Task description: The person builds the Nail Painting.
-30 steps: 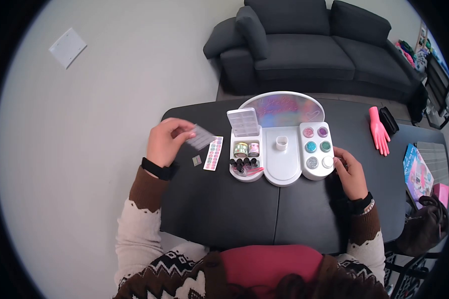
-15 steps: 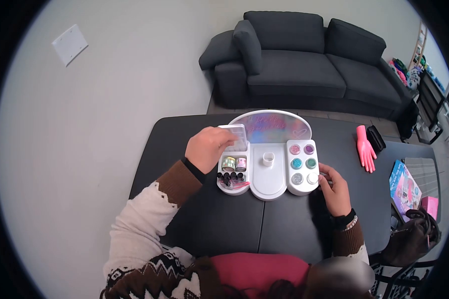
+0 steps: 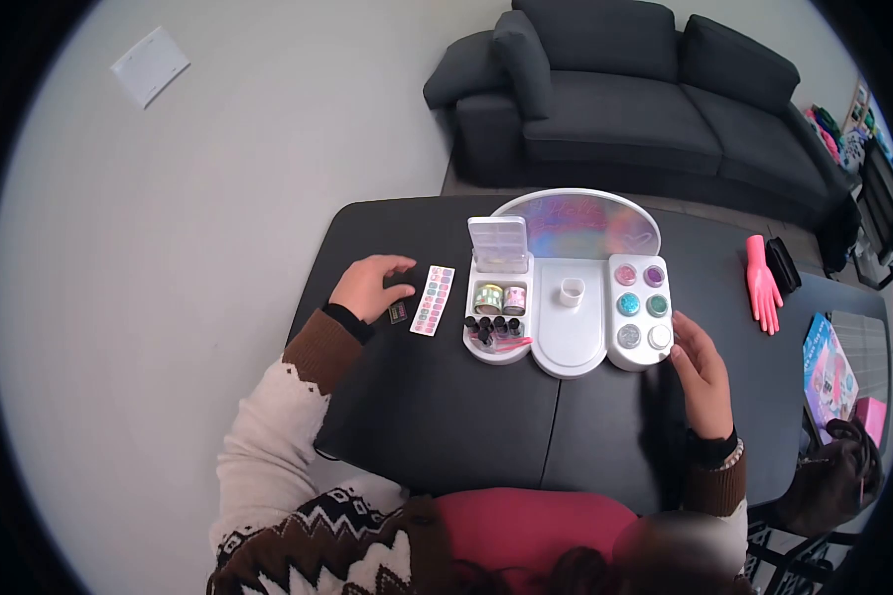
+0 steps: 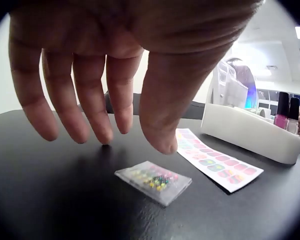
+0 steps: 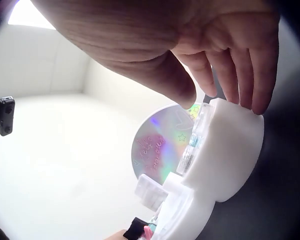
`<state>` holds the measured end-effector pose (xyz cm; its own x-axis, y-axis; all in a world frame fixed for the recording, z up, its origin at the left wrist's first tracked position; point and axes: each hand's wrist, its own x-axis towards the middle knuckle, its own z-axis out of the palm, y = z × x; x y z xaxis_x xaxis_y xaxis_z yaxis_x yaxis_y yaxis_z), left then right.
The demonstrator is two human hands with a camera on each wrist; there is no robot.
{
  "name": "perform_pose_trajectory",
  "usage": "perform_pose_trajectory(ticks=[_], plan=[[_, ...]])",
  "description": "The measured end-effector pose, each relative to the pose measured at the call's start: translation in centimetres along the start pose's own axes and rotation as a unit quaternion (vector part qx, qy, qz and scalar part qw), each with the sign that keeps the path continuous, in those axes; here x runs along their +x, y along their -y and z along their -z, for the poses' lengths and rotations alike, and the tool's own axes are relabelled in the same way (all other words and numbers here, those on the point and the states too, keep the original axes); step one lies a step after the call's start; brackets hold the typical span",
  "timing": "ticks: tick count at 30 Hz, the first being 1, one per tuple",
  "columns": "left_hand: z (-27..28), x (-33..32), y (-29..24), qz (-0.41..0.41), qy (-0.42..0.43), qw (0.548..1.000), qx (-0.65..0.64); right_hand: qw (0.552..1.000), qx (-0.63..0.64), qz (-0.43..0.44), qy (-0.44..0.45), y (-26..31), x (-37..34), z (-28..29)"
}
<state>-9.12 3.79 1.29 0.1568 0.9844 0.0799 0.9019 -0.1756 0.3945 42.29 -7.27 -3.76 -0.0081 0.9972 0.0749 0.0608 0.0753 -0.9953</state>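
Observation:
Fingers apart and holding nothing, my left hand point(image 3: 369, 288) hovers low over the left side of the table. Just under its thumb lies a small clear packet of colourful gems point(image 4: 154, 181). A white sheet of nail stickers point(image 3: 433, 300) lies beside it, between the hand and a white nail-art station point(image 3: 569, 342). A clear compartment case point(image 3: 499, 243) stands upright at the station's back left. My right hand point(image 3: 702, 382) rests with its fingertips at the station's right edge, by the glitter pots point(image 3: 628, 304); in the right wrist view its fingers reach down straight.
Nail polish bottles point(image 3: 486, 329) and tape rolls point(image 3: 489, 297) sit in the station's left section. A small white cup point(image 3: 572, 292) stands in its middle. Farther right are a pink practice hand point(image 3: 761, 288), a black case point(image 3: 783, 266) and a colourful box point(image 3: 829, 372).
My left hand carried a clear sheet-like piece to the upright case, then came back left without it, over the gem packet. The right hand stayed at the station's edge.

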Motion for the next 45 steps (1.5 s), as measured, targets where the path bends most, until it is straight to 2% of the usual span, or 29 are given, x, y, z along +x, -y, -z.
perform_pose_trajectory(ticks=[1,2,4,9,15,17,18,21,22,24,26,29,35,39,41,42,44,45], plan=[[0.1,-0.6,0.6,0.044,0.023,0.999,-0.003,1.0,0.0,0.0,0.002,0.1,-0.4,-0.1],[0.7,-1.4,0.4,0.045,0.021,0.999,-0.003,1.0,0.004,-0.009,0.005,0.4,-0.8,-0.3],[1.6,-2.4,0.2,0.079,0.072,0.994,0.017,1.0,0.01,-0.018,0.006,0.4,-1.2,-0.5],[0.3,-3.1,1.6,0.079,0.072,0.994,0.003,1.0,0.015,-0.016,0.019,0.1,-1.0,-0.4],[0.4,-1.7,0.1,0.085,0.091,0.988,-0.094,1.0,0.002,-0.006,0.012,0.0,-1.0,-0.4],[1.2,-1.2,-1.8,0.069,0.035,0.986,-0.144,1.0,-0.008,0.002,0.009,0.2,-0.9,-0.5],[1.5,-0.8,-2.9,0.064,0.037,0.987,-0.144,1.0,-0.018,0.008,0.012,0.4,-0.9,-0.5],[1.3,0.2,-6.0,-0.062,-0.062,0.977,-0.193,0.999,-0.027,0.015,0.01,0.3,-0.9,-0.5],[1.1,0.3,-7.2,-0.062,-0.061,0.977,-0.194,0.999,-0.035,0.018,0.013,0.3,-0.9,-0.4],[0.8,0.5,-9.5,-0.164,-0.099,0.979,-0.067,0.999,-0.036,0.014,0.01,0.5,-0.9,-0.5],[-0.2,0.8,-10.5,-0.167,-0.101,0.979,-0.064,0.999,-0.036,0.01,0.006,0.6,-1.0,-0.6],[-2.3,1.7,-10.0,-0.225,-0.151,0.962,0.028,0.999,-0.042,0.012,0.005,0.7,-1.0,-0.5],[-3.9,1.6,-9.3,-0.24,-0.172,0.949,0.107,0.998,-0.062,0.011,0.001,1.3,-1.1,-0.8],[-3.1,1.2,-8.8,-0.243,-0.168,0.951,0.087,0.997,-0.071,0.015,-0.002,1.2,-1.1,-0.9],[-2.3,0.8,-8.6,-0.107,-0.189,0.975,-0.04,0.997,-0.076,0.01,-0.002,1.4,-1.2,-0.9],[-2.2,0.9,-7.5,-0.109,-0.186,0.976,-0.038,0.997,-0.075,0.013,-0.002,1.4,-1.2,-0.9],[-2.4,1.1,-5.2,0.006,-0.115,0.993,0.007,0.997,-0.074,0.017,-0.001,1.3,-1.2,-0.9],[-1.8,1.2,-5.4,0.067,-0.047,0.996,0.025,0.997,-0.076,0.017,-0.001,1.3,-1.2,-0.9]])
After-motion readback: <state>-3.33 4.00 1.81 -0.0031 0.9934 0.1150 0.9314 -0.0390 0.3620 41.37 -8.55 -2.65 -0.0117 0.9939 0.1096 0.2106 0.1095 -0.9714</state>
